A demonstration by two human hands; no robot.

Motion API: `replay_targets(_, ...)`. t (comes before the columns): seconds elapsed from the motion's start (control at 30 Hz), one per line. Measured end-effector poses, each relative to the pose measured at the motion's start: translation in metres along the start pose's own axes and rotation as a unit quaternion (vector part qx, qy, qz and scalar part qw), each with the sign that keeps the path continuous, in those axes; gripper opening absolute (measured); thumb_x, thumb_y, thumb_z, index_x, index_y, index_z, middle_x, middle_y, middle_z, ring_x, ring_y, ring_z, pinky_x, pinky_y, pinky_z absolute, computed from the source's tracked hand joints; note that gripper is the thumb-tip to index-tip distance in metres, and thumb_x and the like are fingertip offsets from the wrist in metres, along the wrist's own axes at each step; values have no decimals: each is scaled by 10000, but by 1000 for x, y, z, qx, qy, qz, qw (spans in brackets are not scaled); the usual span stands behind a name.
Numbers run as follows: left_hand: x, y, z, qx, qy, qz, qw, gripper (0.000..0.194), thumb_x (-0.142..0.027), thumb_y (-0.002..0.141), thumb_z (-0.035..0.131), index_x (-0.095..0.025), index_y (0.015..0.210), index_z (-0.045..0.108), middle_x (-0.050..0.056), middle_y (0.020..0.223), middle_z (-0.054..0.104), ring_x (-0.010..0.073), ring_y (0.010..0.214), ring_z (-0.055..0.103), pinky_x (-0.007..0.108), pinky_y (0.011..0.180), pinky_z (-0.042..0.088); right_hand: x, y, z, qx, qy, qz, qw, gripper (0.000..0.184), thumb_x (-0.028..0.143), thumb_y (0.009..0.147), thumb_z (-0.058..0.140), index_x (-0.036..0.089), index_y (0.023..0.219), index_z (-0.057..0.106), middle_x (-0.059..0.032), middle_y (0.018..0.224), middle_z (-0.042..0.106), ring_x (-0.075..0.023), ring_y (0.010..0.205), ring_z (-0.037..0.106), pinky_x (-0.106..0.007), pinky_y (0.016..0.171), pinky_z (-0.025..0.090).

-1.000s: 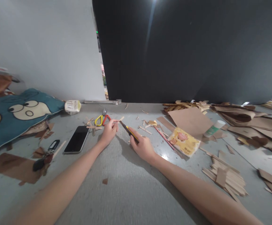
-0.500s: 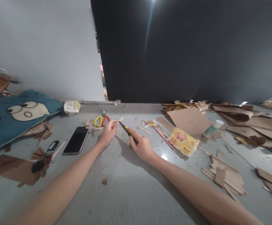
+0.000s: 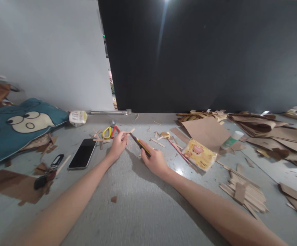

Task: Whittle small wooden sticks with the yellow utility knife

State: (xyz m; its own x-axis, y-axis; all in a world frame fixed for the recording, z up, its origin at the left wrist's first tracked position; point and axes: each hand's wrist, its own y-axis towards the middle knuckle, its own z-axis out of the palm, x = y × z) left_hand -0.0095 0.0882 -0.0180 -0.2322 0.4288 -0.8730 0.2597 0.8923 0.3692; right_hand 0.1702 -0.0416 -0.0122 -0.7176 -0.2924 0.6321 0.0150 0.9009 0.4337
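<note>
My left hand (image 3: 117, 145) pinches a thin wooden stick (image 3: 131, 131) at the middle of the grey table (image 3: 138, 205), fingers closed round it. My right hand (image 3: 154, 160) is wrapped round a black and yellow utility knife (image 3: 140, 145). The knife's tip points up-left and meets the stick just beyond my left fingertips. Both forearms stretch in from the bottom of the view.
A black phone (image 3: 82, 153) lies left of my left hand, scissors with yellow and red handles (image 3: 110, 132) behind it. Keys (image 3: 48, 172) and a blue cartoon cushion (image 3: 17, 126) are far left. A tissue pack (image 3: 199, 154), glue stick (image 3: 230, 140), cardboard sheets (image 3: 207, 131) and wooden strips (image 3: 245, 194) lie right.
The knife tip has moved slightly up-left toward the stick. The view has shifted a little; both hands keep their grip.
</note>
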Motion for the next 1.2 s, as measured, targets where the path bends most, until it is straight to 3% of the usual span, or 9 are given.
replay_targets(0.83,4,1,-1,12,16,5,1000,243,-404,958,522,-190,1037,605,-54,589,538,131,535,507,235,554,370,1,0,-1,0,6,2,1000,523,325,996,423,211,1471,611,-23,681,736,-148,480,614,-219,541,436)
replay_targets(1.2,2,1,-1,18,17,1,1000,256,-411,964,528,-180,1039,608,-52,581,524,142,536,511,243,564,372,2,1,-2,4,-7,9,1000,532,329,991,427,216,1478,609,-45,736,767,-167,525,651,-224,552,437)
